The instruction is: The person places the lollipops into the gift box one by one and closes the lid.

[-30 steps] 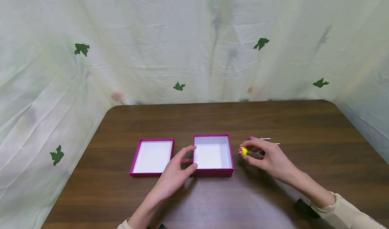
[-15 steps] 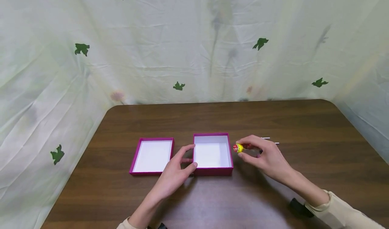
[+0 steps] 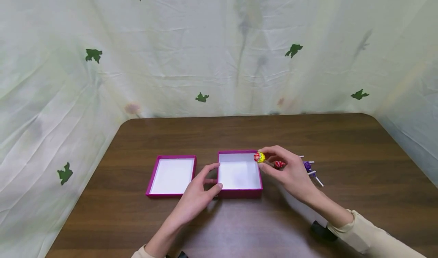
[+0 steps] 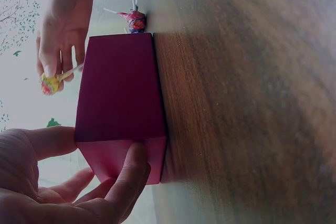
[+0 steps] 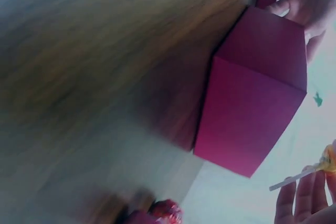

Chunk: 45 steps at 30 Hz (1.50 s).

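Observation:
My right hand (image 3: pixel 291 170) pinches a lollipop (image 3: pixel 260 157) in a yellow-and-red wrapper by its round head, between thumb and fingertips. In the head view the candy overlaps the far right rim of a magenta box (image 3: pixel 240 193) with a white inside. Its pale stick points back under the palm, as the left wrist view shows. My left hand (image 3: pixel 200 191) rests against the box's left wall, thumb and fingers spread along it. In the left wrist view one finger lies on the box's side (image 4: pixel 122 87) and another touches its upper corner.
Left of the box lies a shallow magenta lid (image 3: pixel 171 195), white inside up. Beyond the right hand a red lollipop (image 3: pixel 278 164) and purple lollipops (image 3: pixel 307 166) lie bunched on the brown wooden table (image 3: pixel 342 144). A pale patterned curtain (image 3: pixel 164 68) hangs behind it.
My right hand has carried the yellow-and-red lollipop left and away from me, from beside the box to its right rim. The purple lollipops have come into sight. The left hand stays put.

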Motion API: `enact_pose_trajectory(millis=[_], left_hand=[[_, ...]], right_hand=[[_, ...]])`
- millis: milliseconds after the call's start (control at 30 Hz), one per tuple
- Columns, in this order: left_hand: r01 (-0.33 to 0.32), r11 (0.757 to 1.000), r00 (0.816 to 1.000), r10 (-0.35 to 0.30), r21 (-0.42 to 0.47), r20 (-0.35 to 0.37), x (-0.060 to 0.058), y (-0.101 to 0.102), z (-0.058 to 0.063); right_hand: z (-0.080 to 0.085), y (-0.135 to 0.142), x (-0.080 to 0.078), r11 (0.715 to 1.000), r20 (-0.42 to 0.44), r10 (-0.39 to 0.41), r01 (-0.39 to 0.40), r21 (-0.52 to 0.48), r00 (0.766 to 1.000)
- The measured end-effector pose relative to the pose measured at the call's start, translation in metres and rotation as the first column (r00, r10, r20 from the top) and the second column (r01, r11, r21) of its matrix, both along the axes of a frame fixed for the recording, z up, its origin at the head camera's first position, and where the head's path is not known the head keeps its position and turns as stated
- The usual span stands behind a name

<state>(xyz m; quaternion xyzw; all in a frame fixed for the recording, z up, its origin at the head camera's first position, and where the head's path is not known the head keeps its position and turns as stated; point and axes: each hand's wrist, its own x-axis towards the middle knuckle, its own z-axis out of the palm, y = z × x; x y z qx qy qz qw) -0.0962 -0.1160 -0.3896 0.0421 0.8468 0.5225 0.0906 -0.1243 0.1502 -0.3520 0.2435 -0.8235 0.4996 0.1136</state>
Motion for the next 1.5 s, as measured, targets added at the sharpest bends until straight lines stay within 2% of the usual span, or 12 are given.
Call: enact_pose_trajectory(millis=[133, 367, 533, 767, 1033, 1333, 1500], left_hand=[[-0.003, 1.0, 1.0, 0.003, -0.002, 0.003, 0.0, 0.0, 0.0], [-0.005, 1.0, 1.0, 0.005, 0.011, 0.008, 0.0, 0.0, -0.001], [-0.004, 1.0, 1.0, 0.003, 0.005, 0.014, -0.001, 0.0, -0.001], [0.0, 1.0, 1.0, 0.0, 0.005, 0.01, -0.002, 0.0, -0.001], [-0.002, 1.0, 1.0, 0.002, 0.011, -0.01, -0.001, 0.0, -0.001], [0.001, 1.0, 1.0, -0.001, 0.023, 0.002, -0.001, 0.0, -0.001], [-0.003, 1.0, 1.0, 0.003, 0.017, -0.002, 0.0, -0.001, 0.0]], right_hand=[[0.011, -0.012, 0.004, 1.0, 0.036, 0.006, -0.005, -0.024, 0.999], [-0.014, -0.017, -0.013, 0.998, 0.036, 0.022, -0.02, -0.056, 0.999], [-0.019, -0.025, -0.013, 0.998, 0.063, 0.029, -0.025, -0.056, 0.998], [-0.021, -0.037, -0.013, 0.999, 0.097, 0.028, -0.031, 0.034, 0.995], [-0.022, -0.05, -0.024, 0.991, 0.141, 0.061, -0.076, 0.108, 0.988], [-0.021, -0.062, -0.031, 0.973, 0.189, 0.005, -0.048, 0.224, 0.982], [-0.02, -0.065, -0.038, 0.961, 0.202, 0.07, -0.12, 0.248, 0.977]])
